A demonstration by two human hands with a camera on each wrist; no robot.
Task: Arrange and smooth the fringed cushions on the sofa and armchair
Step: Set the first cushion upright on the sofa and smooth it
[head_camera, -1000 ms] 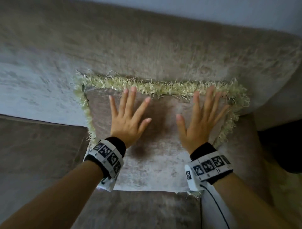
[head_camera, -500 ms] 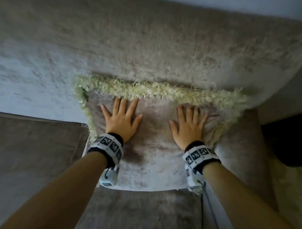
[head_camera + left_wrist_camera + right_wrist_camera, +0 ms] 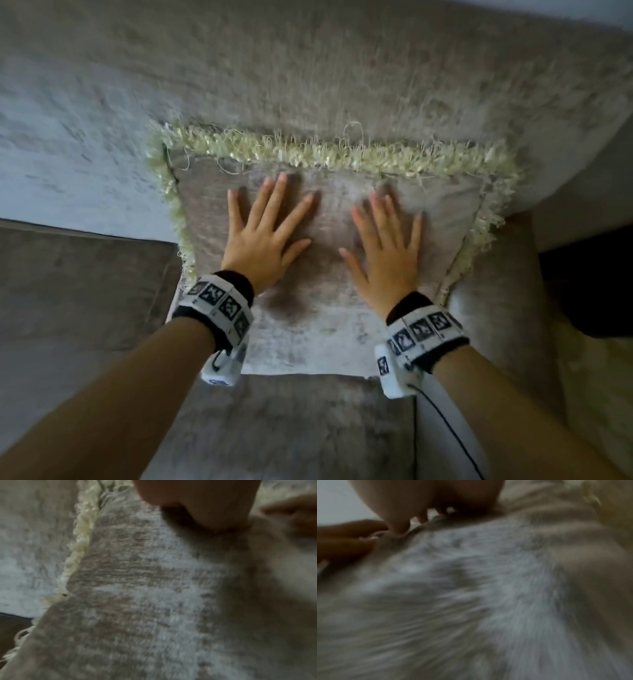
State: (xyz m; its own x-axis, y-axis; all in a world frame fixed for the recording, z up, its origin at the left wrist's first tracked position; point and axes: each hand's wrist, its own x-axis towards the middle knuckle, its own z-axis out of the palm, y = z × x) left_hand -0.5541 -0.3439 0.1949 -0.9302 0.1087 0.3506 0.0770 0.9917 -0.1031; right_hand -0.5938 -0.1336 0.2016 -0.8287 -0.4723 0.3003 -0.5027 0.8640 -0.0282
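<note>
Taupe velvet sofa (image 3: pixel 308 68), pale wall at top edge | fringed cushion (image 3: pixel 329 308) propped against backrest by the arm | left hand (image 3: pixel 263 240) and right hand (image 3: pixel 387 260) flat on its face, fingers (image 3: pixel 274 195) spread wide, holding nothing | step: smoothing, judged | next: even strokes outward; fringe (image 3: pixel 308 150) untidy.

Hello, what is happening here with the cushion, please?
A person is smoothing a fringed cushion that leans against the sofa backrest. Both the left hand and the right hand lie flat on its front, fingers spread, pressing the fabric. Neither hand grips anything. The pale fringe runs along the top and side edges.
</note>
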